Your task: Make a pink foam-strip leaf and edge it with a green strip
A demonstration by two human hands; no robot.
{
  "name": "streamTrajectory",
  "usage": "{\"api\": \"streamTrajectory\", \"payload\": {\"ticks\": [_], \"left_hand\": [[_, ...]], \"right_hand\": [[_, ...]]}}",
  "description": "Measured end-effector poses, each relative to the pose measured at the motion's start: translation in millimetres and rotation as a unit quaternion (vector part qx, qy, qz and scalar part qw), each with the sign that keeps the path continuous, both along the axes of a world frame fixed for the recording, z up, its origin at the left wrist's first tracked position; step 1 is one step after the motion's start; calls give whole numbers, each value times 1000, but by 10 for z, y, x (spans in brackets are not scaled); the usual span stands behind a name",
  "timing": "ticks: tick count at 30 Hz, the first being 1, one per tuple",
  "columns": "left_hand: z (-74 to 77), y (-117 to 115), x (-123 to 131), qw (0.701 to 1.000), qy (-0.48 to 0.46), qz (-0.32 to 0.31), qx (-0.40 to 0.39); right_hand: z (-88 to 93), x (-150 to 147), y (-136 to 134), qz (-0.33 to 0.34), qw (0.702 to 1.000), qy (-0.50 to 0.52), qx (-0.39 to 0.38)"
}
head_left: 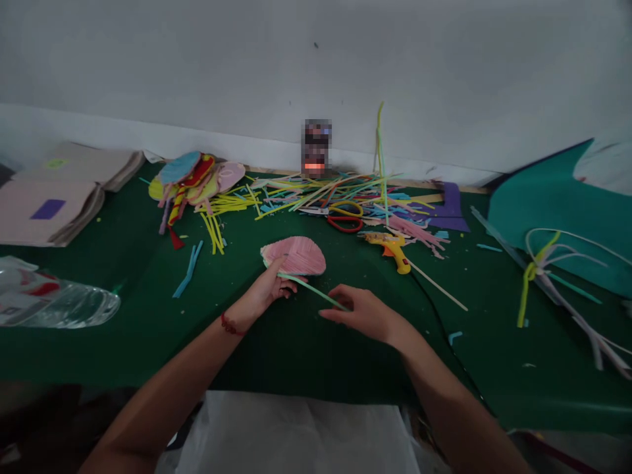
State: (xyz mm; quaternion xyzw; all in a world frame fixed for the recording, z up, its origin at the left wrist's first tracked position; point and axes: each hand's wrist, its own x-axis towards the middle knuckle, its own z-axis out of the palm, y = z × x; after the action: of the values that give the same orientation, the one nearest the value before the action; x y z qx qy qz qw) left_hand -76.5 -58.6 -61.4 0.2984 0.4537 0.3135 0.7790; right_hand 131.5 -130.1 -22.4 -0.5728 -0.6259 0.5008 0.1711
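My left hand (270, 284) grips a pink oval craft piece (299, 255) by its near left edge, thumb on top. The piece is covered in fine pink strips. Along its lower edge runs a pale green pipe cleaner (313, 289), which stretches away toward the right. Its free end is pinched between the thumb and fingers of my right hand (358, 311), held above the green table. A yellow hot glue gun (390, 249) lies beyond my right hand, its nozzle pointing left.
Scissors with red and yellow handles (345, 220) lie before a heap of coloured pipe cleaners (326, 192). Finished-looking oval pieces (180, 169) sit at the back left. A plastic bottle (64, 299) lies at left, teal sheets (543, 217) at right. The glue gun's black cord (444, 332) crosses the table (148, 349).
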Motion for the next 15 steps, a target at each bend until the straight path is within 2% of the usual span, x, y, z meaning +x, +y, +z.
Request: {"api": "streamTrajectory", "payload": {"ticks": [5,9,11,12,14,15], "left_hand": [[10,-48,-35,999,-21,-19,-32],[33,-226,-268,995,24,-91,-12],[52,-336,-424,980,104,-164,49],[64,-380,-492,962,157,-204,93],[95,-432,-580,913,278,-183,234],[111,-435,-595,877,332,-162,309]], "right_hand": [[-121,-55,-79,-43,999,28,-6],[-199,-62,-102,-84,996,21,29],[-242,-67,-119,-89,995,7,46],[-265,-72,-127,-88,994,-9,59],[-312,-85,-142,-79,990,-54,99],[-336,-91,-146,-74,986,-78,125]]}}
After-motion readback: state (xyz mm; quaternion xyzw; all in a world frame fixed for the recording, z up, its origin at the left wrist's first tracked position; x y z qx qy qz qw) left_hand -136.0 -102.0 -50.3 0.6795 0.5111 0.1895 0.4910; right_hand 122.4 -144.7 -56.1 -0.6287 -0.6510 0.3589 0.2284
